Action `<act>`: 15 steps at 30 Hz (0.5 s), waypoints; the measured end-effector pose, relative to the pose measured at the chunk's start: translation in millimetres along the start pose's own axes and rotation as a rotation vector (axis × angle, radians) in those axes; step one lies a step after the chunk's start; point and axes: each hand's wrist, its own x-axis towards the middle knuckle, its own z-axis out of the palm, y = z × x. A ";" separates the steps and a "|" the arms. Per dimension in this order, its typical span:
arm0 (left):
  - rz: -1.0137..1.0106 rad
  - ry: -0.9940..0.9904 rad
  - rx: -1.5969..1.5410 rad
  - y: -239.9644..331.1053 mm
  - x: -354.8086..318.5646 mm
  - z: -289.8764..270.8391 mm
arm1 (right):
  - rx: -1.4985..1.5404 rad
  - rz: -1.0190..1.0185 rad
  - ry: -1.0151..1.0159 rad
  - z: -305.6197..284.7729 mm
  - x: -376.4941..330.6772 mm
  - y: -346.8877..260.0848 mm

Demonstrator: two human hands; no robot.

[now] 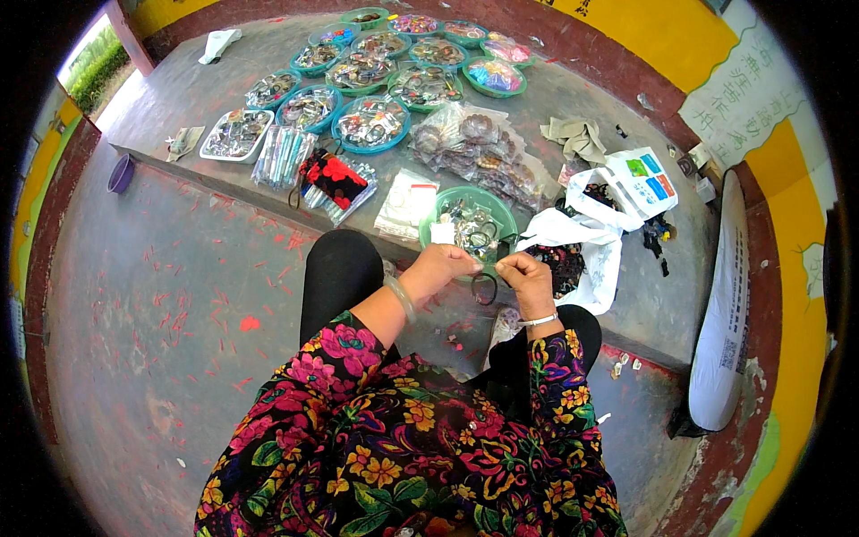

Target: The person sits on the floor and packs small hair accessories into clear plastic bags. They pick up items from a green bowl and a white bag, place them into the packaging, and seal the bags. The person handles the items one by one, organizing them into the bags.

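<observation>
In front of my knees, my left hand (438,271) and my right hand (531,279) come close together, each with thumb and fingers pinched. A thin dark loop that looks like a hair tie (474,288) hangs just below and between the fingertips. Both pinches seem to be on it, though the exact grip is too small to make out. Just beyond the hands stands a green basin (512,215) of dark loops and small packets. A small white card (442,233) shows above my left hand; I cannot tell whether it is held or lies in the basin.
White plastic bags (604,282) with dark items stand to the right of the basin. Clear packets (483,148), a red-and-black floral pouch (335,179) and several filled basins (371,125) cover the raised platform farther off. A purple bowl (121,174) sits at the far left.
</observation>
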 end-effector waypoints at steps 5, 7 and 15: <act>-0.022 -0.035 -0.103 5.3 -5.5 0.7 | 0.079 0.013 0.001 0.1 0.9 6.7; -0.056 -0.056 -0.210 5.4 -6.7 1.6 | 0.072 0.034 0.003 0.9 0.8 6.2; -0.020 -0.081 -0.259 -8.0 1.1 2.0 | 0.108 0.116 -0.074 7.1 2.6 10.3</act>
